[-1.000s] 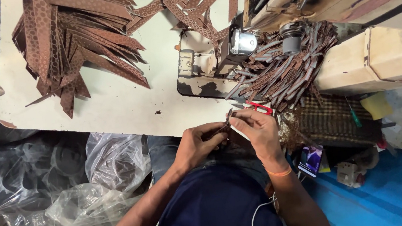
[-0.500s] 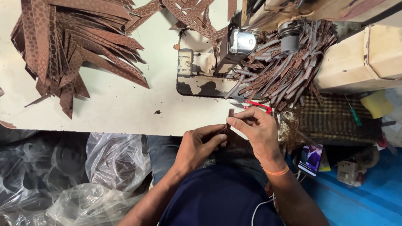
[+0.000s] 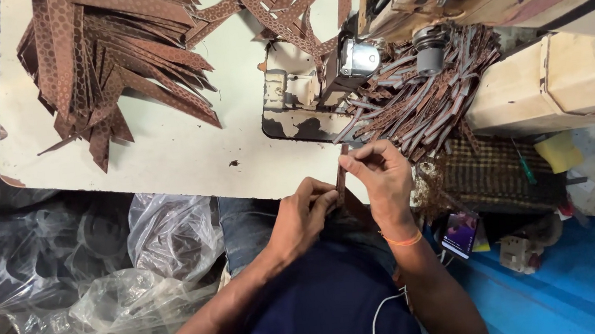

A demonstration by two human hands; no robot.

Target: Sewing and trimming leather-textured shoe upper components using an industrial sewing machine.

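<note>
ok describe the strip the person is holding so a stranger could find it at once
Start at the cream table and follow its near edge to the two hands. The narrow brown strip stands upright between the left hand and right hand, the only one off the piles.

Embossed leather strip (image 3: 343,177) (matt brown).

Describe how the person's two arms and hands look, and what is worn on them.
Both forearms are bare, with no sleeves or gloves in view. The left hand wears nothing visible. The right hand has a thin orange band around its wrist. A white cable runs over the dark blue shirt.
</note>
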